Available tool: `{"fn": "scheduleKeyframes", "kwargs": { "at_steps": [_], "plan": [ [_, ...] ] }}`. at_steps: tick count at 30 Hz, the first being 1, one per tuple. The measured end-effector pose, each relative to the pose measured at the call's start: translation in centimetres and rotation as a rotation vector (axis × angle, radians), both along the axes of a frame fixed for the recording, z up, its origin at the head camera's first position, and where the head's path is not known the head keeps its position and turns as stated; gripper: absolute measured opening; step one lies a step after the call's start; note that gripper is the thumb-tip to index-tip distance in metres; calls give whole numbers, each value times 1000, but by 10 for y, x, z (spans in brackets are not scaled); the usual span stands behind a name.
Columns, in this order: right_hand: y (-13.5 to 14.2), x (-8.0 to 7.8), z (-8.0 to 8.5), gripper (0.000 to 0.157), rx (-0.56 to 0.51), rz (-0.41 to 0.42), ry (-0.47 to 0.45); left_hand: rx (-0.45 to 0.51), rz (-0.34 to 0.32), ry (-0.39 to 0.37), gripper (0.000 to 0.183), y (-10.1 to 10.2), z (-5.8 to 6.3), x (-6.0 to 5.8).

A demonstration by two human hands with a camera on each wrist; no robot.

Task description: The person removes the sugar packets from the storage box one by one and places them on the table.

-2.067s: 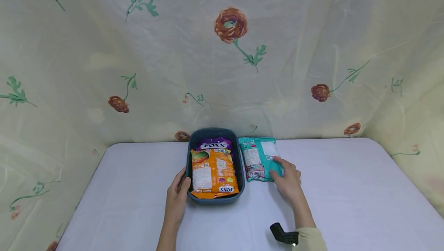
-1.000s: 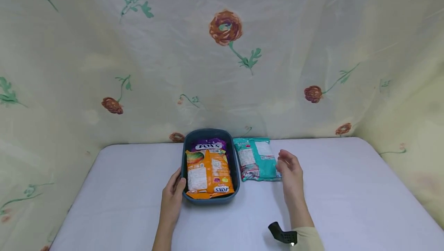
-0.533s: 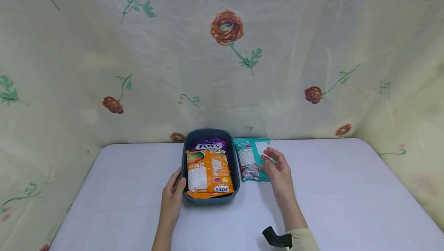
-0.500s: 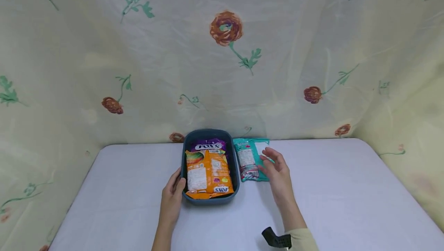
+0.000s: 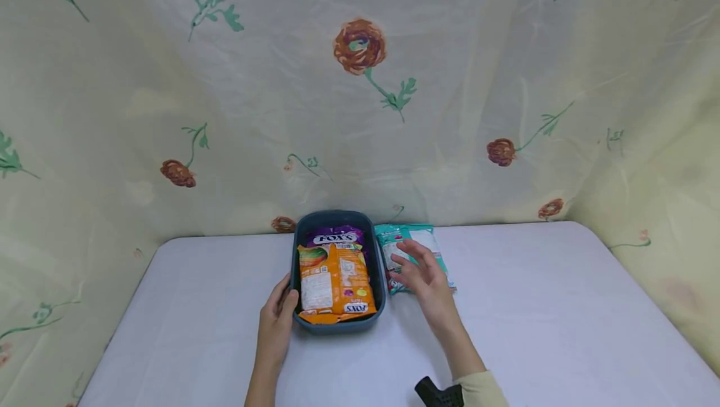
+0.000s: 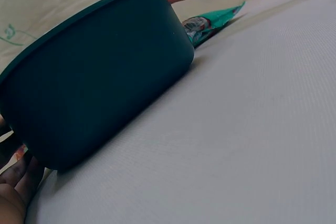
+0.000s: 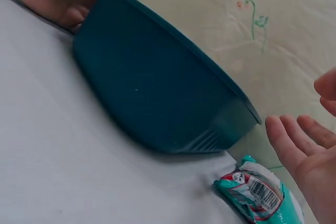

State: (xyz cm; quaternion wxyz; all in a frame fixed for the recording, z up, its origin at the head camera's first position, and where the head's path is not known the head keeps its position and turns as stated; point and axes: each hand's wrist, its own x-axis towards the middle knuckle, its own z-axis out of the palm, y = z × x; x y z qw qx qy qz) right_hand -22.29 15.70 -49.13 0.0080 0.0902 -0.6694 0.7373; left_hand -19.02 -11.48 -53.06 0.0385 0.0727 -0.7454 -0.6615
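Observation:
A dark blue plastic tub (image 5: 337,329) stands at the table's back edge. Inside it, an orange candy bag (image 5: 337,282) lies partly over a purple candy bag (image 5: 337,236). My left hand (image 5: 275,322) holds the tub's left side, with the thumb near the rim and the fingers against the outer wall. To the tub's right lies a teal candy bag (image 5: 388,238), partly hidden by my right hand (image 5: 427,288). That hand hovers over the bag near the tub's right rim, fingers spread and slightly bent, holding nothing. In the right wrist view, the fingertips (image 7: 273,124) appear apart from the teal bag.
A white cloth covers the table (image 5: 534,307). Behind and at both sides hangs a pale curtain (image 5: 360,144) with a flower print. A black device (image 5: 439,394) is at my right wrist, by the light sleeve (image 5: 480,388).
My right hand let go of the teal bag, lifted off to its right, then moved left over it toward the tub. The left hand has stayed on the tub. The view shifted slightly.

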Motion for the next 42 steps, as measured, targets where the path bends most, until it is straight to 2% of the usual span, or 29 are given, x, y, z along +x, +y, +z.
{"fn": "scheduleKeyframes", "kwargs": {
  "at_steps": [4,15,23,30,42],
  "plan": [
    [-6,3,1,48,24,55,29,2,3,5,55,-2,-2,-1],
    [-11,7,5,46,31,102,79,20,-8,15,55,-1,-4,0],
    [-18,8,13,45,159,109,104,22,-12,22,55,0,-4,0],
    [-26,7,18,44,193,127,155,25,-13,15,57,-1,-3,-1],
    [-41,7,26,43,282,126,43,29,-9,0,56,-1,-2,-1]
  ]
}}
